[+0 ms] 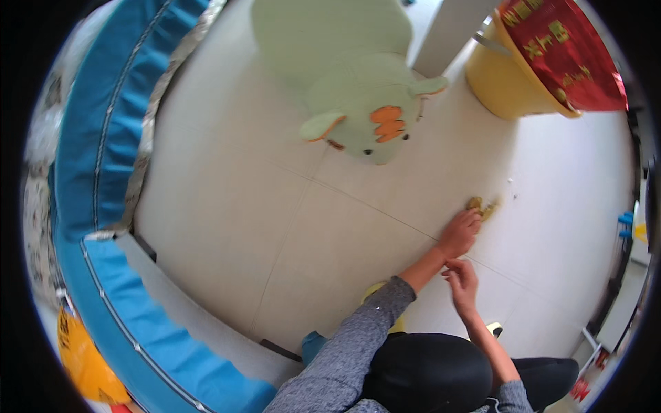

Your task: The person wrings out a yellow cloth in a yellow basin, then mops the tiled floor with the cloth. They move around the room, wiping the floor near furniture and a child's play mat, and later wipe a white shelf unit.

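Observation:
My left hand (460, 235) reaches down to the tiled floor (361, 237), its fingers closed on a small yellow-brown scrap (475, 203). Part of that scrap is blurred, so I cannot tell whether it is a peel or a wrapper. Just below, my right hand (463, 283) holds nothing. Its fingers are loosely bent and apart, with the tips close to my left wrist; whether they touch it is unclear. Two tiny white bits (510, 180) lie on the floor beyond the scrap.
A yellow bucket-like bin (493, 88) with a red printed bag (568, 57) over it stands at upper right, beside a grey furniture leg (452, 36). A pale green animal-shaped mat (356, 88) lies ahead. A blue sofa (116, 129) curves along the left.

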Tool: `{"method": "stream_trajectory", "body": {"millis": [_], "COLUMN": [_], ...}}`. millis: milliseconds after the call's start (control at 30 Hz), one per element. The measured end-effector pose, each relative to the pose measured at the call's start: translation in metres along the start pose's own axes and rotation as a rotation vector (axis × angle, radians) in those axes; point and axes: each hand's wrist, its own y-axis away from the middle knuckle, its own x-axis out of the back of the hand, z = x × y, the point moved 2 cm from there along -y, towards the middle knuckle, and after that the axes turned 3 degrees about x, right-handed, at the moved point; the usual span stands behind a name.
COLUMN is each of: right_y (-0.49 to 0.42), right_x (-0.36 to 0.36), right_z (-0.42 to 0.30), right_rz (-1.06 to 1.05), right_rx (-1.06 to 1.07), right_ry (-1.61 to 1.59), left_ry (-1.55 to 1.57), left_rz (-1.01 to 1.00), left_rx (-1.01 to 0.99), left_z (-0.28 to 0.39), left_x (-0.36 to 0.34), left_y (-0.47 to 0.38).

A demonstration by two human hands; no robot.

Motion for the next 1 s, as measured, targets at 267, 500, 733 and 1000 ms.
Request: {"method": "stream_trajectory", "body": {"millis": [267, 500, 733, 1000], "right_y": [-0.03, -0.026, -0.018, -0.028], "right_x": [-0.002, -0.109, -0.172, -0.129], "right_z": [-0.024, -0.039, -0.034, -0.069], "right_rz": [-0.041, -0.448, -0.549, -0.582], "right_rx": [-0.028, -0.004, -0.152, -0.107], "right_ry": [-0.348, -0.363, -0.377, -0.38], "left_ry": [0.436, -0.259, -0.52, -0.117], "left_rz": [0.582, 1.322, 0.825, 0.899], "left_rx": [0.285, 0.725, 0.53, 0.416], "left_z": [0.07, 0.022, -0.024, 0.022], "left_x": [0.216, 0.358, 0.227, 0.246], "left_y": [0.031, 0.24, 0.17, 0.127]}}
